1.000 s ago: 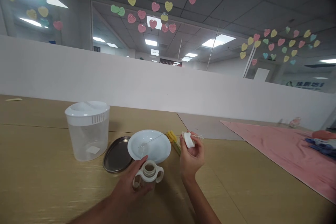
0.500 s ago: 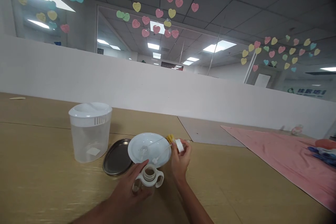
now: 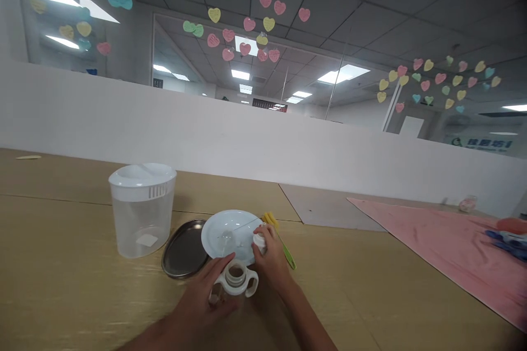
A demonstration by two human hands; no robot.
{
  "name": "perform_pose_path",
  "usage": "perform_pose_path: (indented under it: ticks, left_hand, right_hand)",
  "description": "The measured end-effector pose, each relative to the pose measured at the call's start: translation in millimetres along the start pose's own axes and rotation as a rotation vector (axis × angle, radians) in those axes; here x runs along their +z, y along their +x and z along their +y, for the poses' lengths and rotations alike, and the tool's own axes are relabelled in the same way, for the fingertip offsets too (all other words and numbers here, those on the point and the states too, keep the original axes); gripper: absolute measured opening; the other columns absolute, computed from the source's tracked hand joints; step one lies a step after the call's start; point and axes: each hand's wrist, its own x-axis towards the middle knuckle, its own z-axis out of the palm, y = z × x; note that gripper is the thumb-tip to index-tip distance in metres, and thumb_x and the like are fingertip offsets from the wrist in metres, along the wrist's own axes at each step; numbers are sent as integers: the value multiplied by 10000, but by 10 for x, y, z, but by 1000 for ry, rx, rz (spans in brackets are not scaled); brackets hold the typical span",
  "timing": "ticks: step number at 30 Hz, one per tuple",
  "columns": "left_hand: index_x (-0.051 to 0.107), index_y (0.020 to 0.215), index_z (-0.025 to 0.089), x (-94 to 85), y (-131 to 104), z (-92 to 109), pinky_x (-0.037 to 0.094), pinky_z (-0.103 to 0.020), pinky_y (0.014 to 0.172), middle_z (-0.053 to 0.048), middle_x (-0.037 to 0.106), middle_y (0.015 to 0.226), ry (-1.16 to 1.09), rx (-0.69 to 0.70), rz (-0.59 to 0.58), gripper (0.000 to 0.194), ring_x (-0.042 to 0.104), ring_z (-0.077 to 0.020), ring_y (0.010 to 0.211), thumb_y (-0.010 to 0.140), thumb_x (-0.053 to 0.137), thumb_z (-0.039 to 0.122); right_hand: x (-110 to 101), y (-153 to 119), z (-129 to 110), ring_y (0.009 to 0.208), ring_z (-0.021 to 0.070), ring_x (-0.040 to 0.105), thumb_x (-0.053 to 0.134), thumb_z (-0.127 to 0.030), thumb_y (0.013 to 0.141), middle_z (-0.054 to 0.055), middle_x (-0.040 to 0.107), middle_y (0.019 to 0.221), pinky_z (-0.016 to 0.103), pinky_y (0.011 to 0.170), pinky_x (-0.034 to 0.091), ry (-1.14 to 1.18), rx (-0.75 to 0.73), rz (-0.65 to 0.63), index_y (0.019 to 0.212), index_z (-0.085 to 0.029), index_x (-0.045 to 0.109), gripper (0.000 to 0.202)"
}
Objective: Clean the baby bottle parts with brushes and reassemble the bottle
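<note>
My left hand (image 3: 208, 293) is wrapped round a clear baby bottle (image 3: 235, 278) with white side handles. Its neck is uncovered and faces up. Above the right side of a white bowl (image 3: 212, 225), my right hand (image 3: 272, 258) grips a white bottle cap (image 3: 259, 241) between its fingers. A small clear piece (image 3: 226, 237) lies in the bowl, along with thin parts too small to make out. Just beyond the right hand, a brush (image 3: 270, 220) with a yellow head and green handle rests beside the bowl, partly hidden by the hand.
A dark metal tray (image 3: 185, 252) lies left of the bowl, and a translucent lidded bucket (image 3: 142, 219) stands behind it. On the right, a pink cloth (image 3: 428, 236) covers part of the table, with blue and orange items on it. A white partition (image 3: 247, 142) runs behind.
My right hand has moved left with the cap, over the bowl's right side, uncovering the brush's green handle. The thin white stem seen below the cap no longer shows. My left hand stays on the bottle.
</note>
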Motion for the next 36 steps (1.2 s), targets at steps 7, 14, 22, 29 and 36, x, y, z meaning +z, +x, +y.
perform_pose_path:
  ticks: [7, 14, 22, 29, 36]
  left_hand:
    - [437, 1285, 224, -19, 2, -15, 472, -327, 906, -88, 571, 1175, 32, -4, -24, 590, 554, -224, 1067, 756, 608, 421]
    - [472, 1255, 230, -7, 8, -25, 486, -340, 892, -86, 585, 1170, 58, -10, -28, 559, 568, -239, 1054, 750, 606, 430]
    - [525, 1200, 244, 37, -5, -72, 510, -331, 857, -73, 608, 1146, 34, 1, 51, 534, 597, -247, 1015, 734, 605, 491]
    - [484, 1236, 241, 24, -9, -104, 501, -317, 871, -71, 588, 1178, 103, 31, 6, 534, 581, -236, 1045, 757, 596, 449]
    - [456, 1261, 205, -31, 3, -92, 453, -357, 941, -104, 556, 1212, 119, 49, -78, 555, 534, -242, 1104, 772, 587, 430]
  right_hand:
    - [-8, -77, 73, 1018, 204, 535, 400, -211, 875, 99, 551, 1084, 346, 850, 452, -152, -118, -130, 1049, -207, 574, 246]
    - [16, -46, 118, 881, 202, 578, 545, -311, 826, 80, 610, 978, 326, 772, 488, -170, -147, 46, 1282, -199, 447, 479]
    - [-21, -82, 36, 741, 172, 569, 689, -396, 714, 31, 589, 790, 284, 619, 476, -202, -133, 139, 863, -208, 576, 265]
    - [3, -99, -10, 637, 153, 500, 683, -379, 720, 0, 534, 664, 261, 542, 393, -237, -82, 211, 709, -202, 484, 267]
    - [-3, -86, -77, 664, 166, 466, 607, -308, 753, 15, 515, 707, 270, 553, 370, -266, -20, 253, 778, -194, 484, 169]
